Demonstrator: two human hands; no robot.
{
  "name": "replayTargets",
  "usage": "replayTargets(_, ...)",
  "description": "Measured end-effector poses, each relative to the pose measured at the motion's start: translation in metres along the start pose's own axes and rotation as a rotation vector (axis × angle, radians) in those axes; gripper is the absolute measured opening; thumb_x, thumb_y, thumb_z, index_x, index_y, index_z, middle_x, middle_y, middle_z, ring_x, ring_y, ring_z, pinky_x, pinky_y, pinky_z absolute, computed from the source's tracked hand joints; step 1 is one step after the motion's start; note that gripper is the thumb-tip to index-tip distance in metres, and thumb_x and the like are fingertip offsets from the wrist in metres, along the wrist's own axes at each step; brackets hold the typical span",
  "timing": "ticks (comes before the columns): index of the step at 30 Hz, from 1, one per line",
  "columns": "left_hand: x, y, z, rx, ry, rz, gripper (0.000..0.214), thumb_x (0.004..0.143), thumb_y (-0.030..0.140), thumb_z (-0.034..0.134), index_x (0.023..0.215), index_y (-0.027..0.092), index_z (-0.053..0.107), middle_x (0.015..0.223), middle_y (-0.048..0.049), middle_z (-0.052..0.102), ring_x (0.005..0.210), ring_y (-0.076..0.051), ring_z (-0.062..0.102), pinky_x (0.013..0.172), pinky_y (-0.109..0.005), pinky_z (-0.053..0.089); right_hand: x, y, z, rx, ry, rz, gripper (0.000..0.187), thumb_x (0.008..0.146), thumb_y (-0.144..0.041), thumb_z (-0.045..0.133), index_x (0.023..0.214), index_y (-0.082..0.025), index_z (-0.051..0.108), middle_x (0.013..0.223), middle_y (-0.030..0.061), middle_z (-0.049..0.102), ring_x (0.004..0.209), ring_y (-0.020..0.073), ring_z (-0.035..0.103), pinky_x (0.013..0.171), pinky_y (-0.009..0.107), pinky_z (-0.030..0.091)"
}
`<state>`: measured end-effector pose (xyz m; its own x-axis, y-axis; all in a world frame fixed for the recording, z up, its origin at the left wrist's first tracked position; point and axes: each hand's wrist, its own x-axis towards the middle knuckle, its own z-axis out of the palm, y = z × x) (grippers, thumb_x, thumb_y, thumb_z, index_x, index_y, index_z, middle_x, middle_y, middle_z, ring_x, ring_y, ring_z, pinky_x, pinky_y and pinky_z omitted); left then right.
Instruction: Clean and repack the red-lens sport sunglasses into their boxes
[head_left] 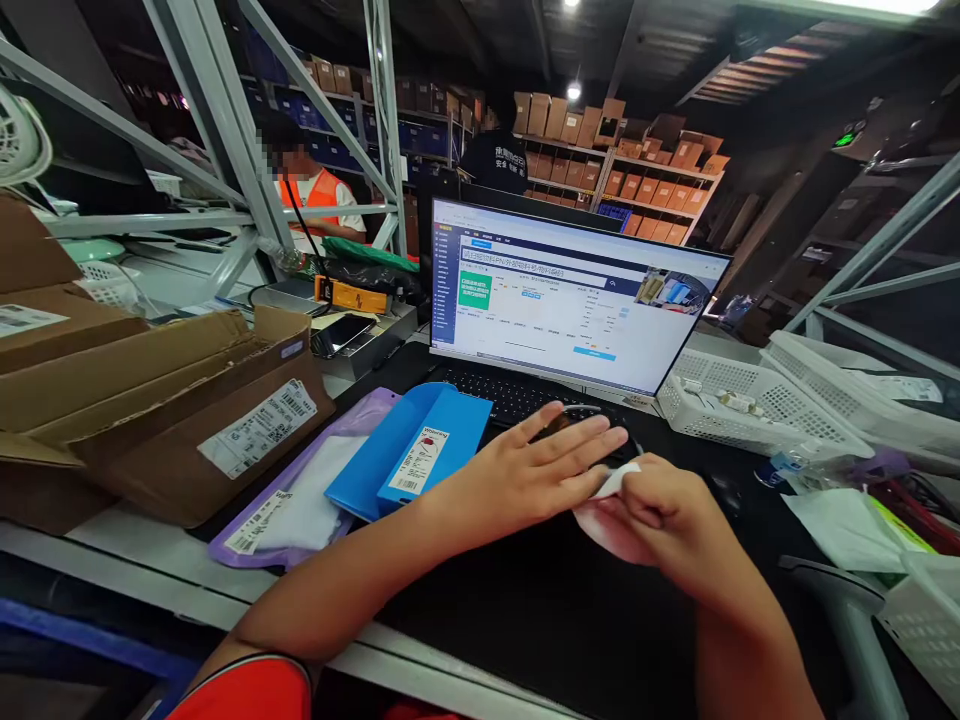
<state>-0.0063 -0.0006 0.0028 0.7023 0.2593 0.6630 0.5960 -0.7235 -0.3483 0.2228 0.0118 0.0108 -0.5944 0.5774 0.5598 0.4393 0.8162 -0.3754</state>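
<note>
My left hand (536, 465) is stretched out over the black mat in front of the keyboard, fingers straight and slightly apart. Behind those fingers shows a dark item with a thin shiny curved rim (581, 408), mostly hidden, so its kind cannot be told. My right hand (667, 505) is closed, gripping a thin white and pinkish cloth-like piece (616, 528) that hangs below it. The fingertips of my left hand are close to this piece. Left of my hands lie a blue folder-like case (457, 425) with a white label and a purple-edged pouch (307, 515).
A monitor (555, 310) stands behind the keyboard (487, 390). Open cardboard boxes (187, 440) are at left. White baskets (750, 400) and a grey handheld scanner (847, 610) are at right. A person in an orange vest (319, 195) sits beyond the metal frame.
</note>
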Motion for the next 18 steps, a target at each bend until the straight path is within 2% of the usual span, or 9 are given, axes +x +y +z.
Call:
replayTargets(3, -0.002, -0.002, 0.007, -0.157, 0.153, -0.316, 0.059, 0.092, 0.017, 0.063, 0.147, 0.022, 0.042, 0.156, -0.0135, 0.042, 0.150, -0.029, 0.031, 0.124, -0.056, 0.022, -0.001, 0.011, -0.009, 0.066, 0.153, 0.094, 0.049, 0.092, -0.023, 0.061, 0.060, -0.021, 0.024, 0.057, -0.0045, 0.037, 0.057, 0.0111, 0.037, 0.054, 0.026, 0.030)
replayTargets(5, -0.003, -0.001, 0.015, -0.381, 0.239, -0.604, 0.063, 0.091, 0.018, 0.063, 0.149, 0.020, 0.037, 0.154, -0.0183, 0.042, 0.145, -0.032, 0.040, 0.119, -0.057, 0.034, 0.002, 0.015, -0.009, 0.034, 0.253, 0.116, 0.048, 0.091, -0.023, 0.062, 0.060, -0.021, 0.025, 0.057, -0.0041, 0.040, 0.058, 0.0116, 0.040, 0.054, 0.026, 0.030)
replayTargets(7, -0.002, 0.003, 0.026, -0.724, 0.286, -0.804, 0.054, 0.093, 0.018, 0.056, 0.145, 0.019, 0.040, 0.146, -0.0195, 0.052, 0.133, -0.029, 0.055, 0.108, -0.051, 0.049, 0.007, 0.014, 0.000, -0.012, 0.292, 0.070, 0.049, 0.090, -0.020, 0.062, 0.059, -0.021, 0.025, 0.055, -0.0043, 0.040, 0.058, 0.0121, 0.041, 0.055, 0.026, 0.031)
replayTargets(9, 0.000, 0.010, 0.036, -1.089, 0.288, -0.864, 0.041, 0.096, 0.021, 0.053, 0.137, 0.019, 0.049, 0.134, -0.0168, 0.062, 0.120, -0.025, 0.065, 0.101, -0.045, 0.056, 0.013, 0.011, 0.014, -0.050, 0.295, -0.039, 0.049, 0.090, -0.018, 0.062, 0.058, -0.021, 0.026, 0.052, -0.0056, 0.037, 0.055, 0.0115, 0.039, 0.059, 0.026, 0.035)
replayTargets(11, 0.004, 0.019, 0.042, -1.338, 0.303, -0.906, 0.031, 0.095, 0.022, 0.056, 0.126, 0.020, 0.056, 0.123, -0.0129, 0.069, 0.112, -0.023, 0.068, 0.099, -0.043, 0.056, 0.018, 0.006, 0.028, -0.089, 0.284, -0.152, 0.048, 0.090, -0.017, 0.063, 0.057, -0.020, 0.028, 0.051, -0.0072, 0.036, 0.052, 0.0104, 0.037, 0.066, 0.028, 0.040)
replayTargets(13, 0.007, 0.027, 0.044, -1.465, 0.382, -1.021, 0.027, 0.093, 0.021, 0.058, 0.119, 0.020, 0.057, 0.118, -0.0109, 0.071, 0.109, -0.021, 0.069, 0.100, -0.042, 0.056, 0.020, 0.002, 0.040, -0.142, 0.261, -0.224, 0.043, 0.091, -0.016, 0.062, 0.058, -0.021, 0.035, 0.052, -0.0071, 0.044, 0.051, 0.0100, 0.041, 0.072, 0.030, 0.043)
replayTargets(15, 0.009, 0.031, 0.045, -1.553, 0.464, -1.135, 0.025, 0.092, 0.021, 0.058, 0.117, 0.019, 0.056, 0.117, -0.0116, 0.072, 0.107, -0.021, 0.070, 0.098, -0.043, 0.056, 0.021, -0.001, 0.048, -0.213, 0.223, -0.256, 0.034, 0.091, -0.015, 0.061, 0.062, -0.022, 0.046, 0.058, -0.0049, 0.056, 0.058, 0.0114, 0.051, 0.075, 0.031, 0.044)
replayTargets(18, 0.009, 0.030, 0.046, -1.571, 0.540, -1.167, 0.024, 0.089, 0.021, 0.058, 0.113, 0.018, 0.057, 0.114, -0.0113, 0.072, 0.102, -0.021, 0.071, 0.095, -0.042, 0.057, 0.021, 0.001, 0.046, -0.242, 0.139, -0.289, 0.026, 0.093, -0.015, 0.060, 0.069, -0.023, 0.053, 0.063, -0.0036, 0.063, 0.063, 0.0127, 0.058, 0.080, 0.033, 0.046)
